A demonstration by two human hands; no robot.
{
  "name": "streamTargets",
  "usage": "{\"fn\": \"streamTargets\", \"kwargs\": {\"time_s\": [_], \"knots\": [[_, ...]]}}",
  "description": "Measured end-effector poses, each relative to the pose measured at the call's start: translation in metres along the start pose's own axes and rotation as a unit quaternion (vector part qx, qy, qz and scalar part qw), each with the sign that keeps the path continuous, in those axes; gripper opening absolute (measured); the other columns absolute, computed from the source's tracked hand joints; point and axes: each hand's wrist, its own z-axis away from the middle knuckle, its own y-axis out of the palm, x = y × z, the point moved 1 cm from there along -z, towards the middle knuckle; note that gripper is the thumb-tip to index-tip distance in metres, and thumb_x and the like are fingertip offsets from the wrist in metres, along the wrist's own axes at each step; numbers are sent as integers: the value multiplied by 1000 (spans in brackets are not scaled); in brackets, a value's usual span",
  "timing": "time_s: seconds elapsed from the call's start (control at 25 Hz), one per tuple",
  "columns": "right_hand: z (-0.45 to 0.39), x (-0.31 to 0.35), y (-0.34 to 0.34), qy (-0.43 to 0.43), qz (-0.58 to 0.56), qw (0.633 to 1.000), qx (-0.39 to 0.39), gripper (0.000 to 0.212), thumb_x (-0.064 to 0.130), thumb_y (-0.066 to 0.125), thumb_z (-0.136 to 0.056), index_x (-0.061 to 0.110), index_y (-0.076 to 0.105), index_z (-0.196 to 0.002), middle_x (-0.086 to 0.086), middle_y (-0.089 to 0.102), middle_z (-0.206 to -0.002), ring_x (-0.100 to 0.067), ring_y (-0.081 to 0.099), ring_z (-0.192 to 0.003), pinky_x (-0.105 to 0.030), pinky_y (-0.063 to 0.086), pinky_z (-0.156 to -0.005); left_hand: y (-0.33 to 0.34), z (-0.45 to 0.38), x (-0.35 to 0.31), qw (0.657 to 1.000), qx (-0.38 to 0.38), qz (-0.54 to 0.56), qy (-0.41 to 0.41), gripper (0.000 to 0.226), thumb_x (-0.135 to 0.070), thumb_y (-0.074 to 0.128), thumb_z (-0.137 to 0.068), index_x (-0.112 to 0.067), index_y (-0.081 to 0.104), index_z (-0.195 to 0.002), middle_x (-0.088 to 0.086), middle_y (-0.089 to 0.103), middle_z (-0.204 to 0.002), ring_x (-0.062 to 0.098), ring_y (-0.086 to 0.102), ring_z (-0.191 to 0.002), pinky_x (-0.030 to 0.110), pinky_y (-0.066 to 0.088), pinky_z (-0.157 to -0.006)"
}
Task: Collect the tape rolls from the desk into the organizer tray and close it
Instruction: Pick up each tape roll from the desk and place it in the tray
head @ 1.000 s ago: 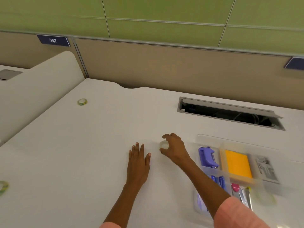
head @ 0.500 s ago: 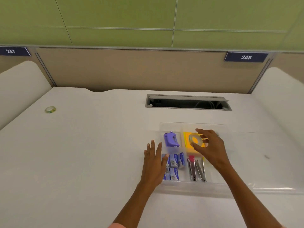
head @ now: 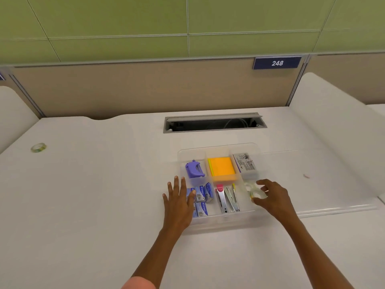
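A clear plastic organizer tray point(head: 218, 225) sits on the white desk in front of me. My right hand point(head: 275, 198) is over its front-right compartment, thumb and fingers around a clear tape roll point(head: 258, 194) lowered into it. A second clear roll point(head: 249, 186) seems to lie just behind it in the same compartment. My left hand point(head: 178, 202) rests flat with spread fingers on the tray's left edge. One more tape roll point(head: 38, 147), greenish, lies on the desk at the far left.
The tray's clear lid point(head: 337, 207) lies open flat to the right of the tray. The tray holds a purple punch point(head: 194, 168), orange sticky notes point(head: 221, 168), staple boxes point(head: 203, 195) and staplers point(head: 227, 198). A cable slot point(head: 214, 123) opens behind it. Curved white dividers rise at both sides.
My right hand picked a clear roll off the desk, carried it right over the tray and lowered it into the front-right compartment. My left hand moved onto the tray's left edge.
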Motion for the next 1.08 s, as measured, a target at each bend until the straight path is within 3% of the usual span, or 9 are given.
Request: {"fn": "streamTargets", "kwargs": {"time_s": [0.12, 0.32, 0.76, 1.08], "knots": [[10, -17, -2, 13, 18, 1000, 20, 53, 12, 79, -64, 11, 57, -113, -16, 63, -104, -32, 59, -96, -35, 43, -77, 7, 6, -10, 1000, 6, -7, 8, 58, -39, 24, -96, -22, -4, -143, 5, -10, -157, 25, -11, -144, 46, -2, -116], [4, -13, 1, 14, 37, 999, 32, 52, 11, 79, -65, 9, 57, -111, -18, 63, -107, -33, 58, -101, -37, 44, -82, 4, 4, -8, 1000, 2, 9, 11, 57, -38, 24, -96, -22, -3, -143, 4, -9, -157, 24, -11, -144, 46, -2, -117], [5, -14, 0, 20, 22, 999, 42, 42, 12, 81, -63, 8, 65, -101, -15, 69, -101, -29, 62, -92, -28, 39, -72, 3, 6, -9, 1000, 2, 10, 9, 57, -38, 25, -96, -21, -2, -144, 5, -9, -157, 25, -11, -144, 46, -2, -117], [4, -14, 0, 20, 25, 999, 33, 35, 13, 79, -67, 8, 66, -99, -15, 70, -99, -29, 63, -91, -28, 39, -74, 2, 6, -10, 1000, 0, 10, 7, 58, -40, 25, -96, -22, -2, -144, 4, -10, -157, 24, -11, -144, 46, -3, -116]]}}
